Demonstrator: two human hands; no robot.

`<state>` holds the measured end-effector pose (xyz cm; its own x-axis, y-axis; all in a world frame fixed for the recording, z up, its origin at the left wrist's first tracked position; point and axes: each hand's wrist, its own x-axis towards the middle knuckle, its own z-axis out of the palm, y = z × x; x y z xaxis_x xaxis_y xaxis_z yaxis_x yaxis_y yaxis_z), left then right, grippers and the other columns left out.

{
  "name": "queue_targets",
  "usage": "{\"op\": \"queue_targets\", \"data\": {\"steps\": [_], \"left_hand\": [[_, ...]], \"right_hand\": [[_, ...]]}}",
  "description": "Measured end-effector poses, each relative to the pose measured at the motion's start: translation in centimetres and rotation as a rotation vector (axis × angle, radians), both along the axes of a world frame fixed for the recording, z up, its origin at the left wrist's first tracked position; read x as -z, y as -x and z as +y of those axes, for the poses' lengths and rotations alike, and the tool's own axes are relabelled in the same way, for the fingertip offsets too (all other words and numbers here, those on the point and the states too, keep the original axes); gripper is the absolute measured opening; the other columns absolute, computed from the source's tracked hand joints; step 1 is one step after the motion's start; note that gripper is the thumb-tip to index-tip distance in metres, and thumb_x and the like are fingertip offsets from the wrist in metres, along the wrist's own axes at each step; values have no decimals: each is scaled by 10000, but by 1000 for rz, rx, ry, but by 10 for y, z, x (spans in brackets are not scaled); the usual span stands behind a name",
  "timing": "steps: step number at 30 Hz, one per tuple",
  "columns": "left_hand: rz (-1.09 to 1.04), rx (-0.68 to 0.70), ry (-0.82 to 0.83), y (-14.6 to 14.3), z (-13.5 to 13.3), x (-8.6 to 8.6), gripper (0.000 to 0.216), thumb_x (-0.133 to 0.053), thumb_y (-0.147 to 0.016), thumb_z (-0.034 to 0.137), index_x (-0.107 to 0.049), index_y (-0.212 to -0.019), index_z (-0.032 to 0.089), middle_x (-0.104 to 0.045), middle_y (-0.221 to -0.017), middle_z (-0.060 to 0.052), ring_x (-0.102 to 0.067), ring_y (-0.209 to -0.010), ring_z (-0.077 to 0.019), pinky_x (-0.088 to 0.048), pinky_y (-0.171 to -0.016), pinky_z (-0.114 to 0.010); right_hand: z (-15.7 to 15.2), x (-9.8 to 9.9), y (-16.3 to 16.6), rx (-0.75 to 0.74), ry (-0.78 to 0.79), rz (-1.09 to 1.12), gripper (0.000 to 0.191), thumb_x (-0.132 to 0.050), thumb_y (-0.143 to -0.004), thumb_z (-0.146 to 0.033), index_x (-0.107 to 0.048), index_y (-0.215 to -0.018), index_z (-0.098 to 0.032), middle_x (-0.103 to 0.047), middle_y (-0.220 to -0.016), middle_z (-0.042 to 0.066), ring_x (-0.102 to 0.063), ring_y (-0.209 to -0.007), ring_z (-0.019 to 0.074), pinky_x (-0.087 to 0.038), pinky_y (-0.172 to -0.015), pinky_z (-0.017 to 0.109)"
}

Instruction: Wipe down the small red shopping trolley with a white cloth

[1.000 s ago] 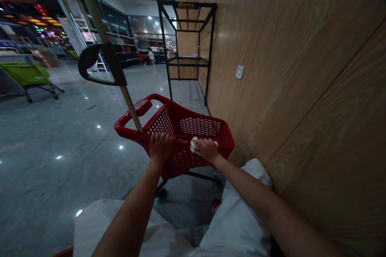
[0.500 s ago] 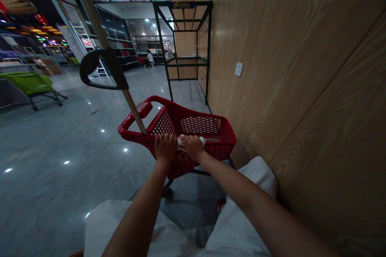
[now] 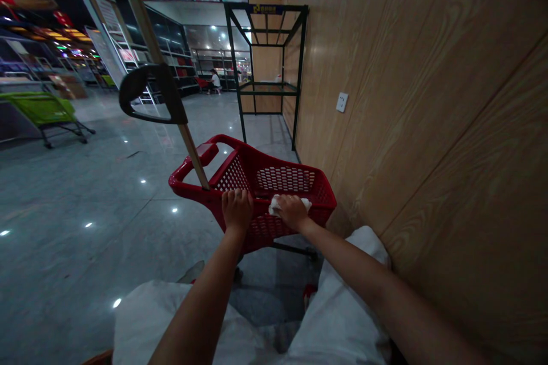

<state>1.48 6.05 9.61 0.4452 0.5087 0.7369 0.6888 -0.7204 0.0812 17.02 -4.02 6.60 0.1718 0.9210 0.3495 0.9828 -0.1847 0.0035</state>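
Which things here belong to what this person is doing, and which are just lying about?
In use:
- red cart, its near rim under the left hand
- crumpled white cloth, in the right hand at that rim

Just around:
- green cart
- dark metal rack
- wall socket

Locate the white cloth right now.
In the head view, just right of centre, the white cloth is under the right hand, at the near rim of the red cart.

loose whitish trousers and red footwear are worn; the forearms are bare.
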Motion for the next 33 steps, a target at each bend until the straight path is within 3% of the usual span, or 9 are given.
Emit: {"op": "queue_targets", "data": {"steps": [4,7,11,16,19,22,28,30,33], "left_hand": [[47,-1,-31,5,3,0,293,-364,-915,289,-606,-772,206,-618,-831,-108,-523,-890,-267,-337,-924,-452],[108,18,-60,11,7,2,278,-377,-915,303,-604,-784,212,-625,-849,-101,-523,-899,-263,-330,-933,-441],[102,36,-52,14,9,3,272,-377,-915,305,-608,-799,219,-628,-879,-100,-520,-910,-261,-322,-947,-443],[72,40,21,8,5,1,294,-353,-918,302,-613,-825,203,-621,-904,-113,-510,-935,-270,-327,-961,-460],[52,16,58,3,2,0,310,-335,-919,291,-612,-821,192,-615,-890,-119,-505,-947,-277,-323,-972,-476],[42,-30,63,-1,-1,-2,331,-314,-922,280,-612,-811,184,-609,-871,-120,-504,-944,-279,-327,-970,-480],[90,-30,51,4,-1,-3,334,-323,-922,300,-614,-815,177,-616,-881,-128,-506,-952,-285,-340,-964,-475],[105,-11,39,8,2,-2,319,-340,-918,310,-616,-822,181,-624,-898,-125,-510,-958,-281,-336,-973,-473],[116,3,-1,14,5,0,301,-356,-917,313,-616,-827,190,-630,-903,-112,-517,-959,-269,-328,-987,-463]], "right_hand": [[36,-7,40,-47,-64,36,323,-370,-979,-299,-506,-1252,-194,-640,-1111,101,-572,-972,214,-388,-803,326],[39,-5,43,-65,-50,10,328,-351,-977,-253,-498,-1263,-192,-634,-1118,107,-569,-946,214,-382,-787,324],[9,4,10,-68,-5,-35,352,-378,-981,-331,-495,-1287,-201,-632,-1136,106,-559,-935,207,-346,-778,307],[-45,8,-43,98,56,-57,464,-446,-928,-533,-551,-1246,-213,-646,-1031,98,-543,-925,225,-305,-779,309],[-54,4,-48,186,74,-32,493,-425,-921,-573,-552,-1246,-225,-637,-1052,93,-538,-953,234,-306,-780,310],[-36,-4,-24,159,88,-1,428,-383,-962,-490,-523,-1273,-231,-621,-1124,91,-543,-979,229,-328,-789,317],[30,-23,49,-14,7,57,357,-299,-998,-270,-469,-1304,-202,-604,-1189,103,-547,-1018,215,-381,-831,343],[35,-23,56,-47,-2,58,355,-293,-994,-230,-465,-1302,-188,-594,-1217,111,-544,-1035,213,-386,-839,345],[20,-14,37,-87,15,36,349,-346,-988,-278,-464,-1309,-203,-594,-1235,102,-555,-1018,213,-381,-809,331]]}}
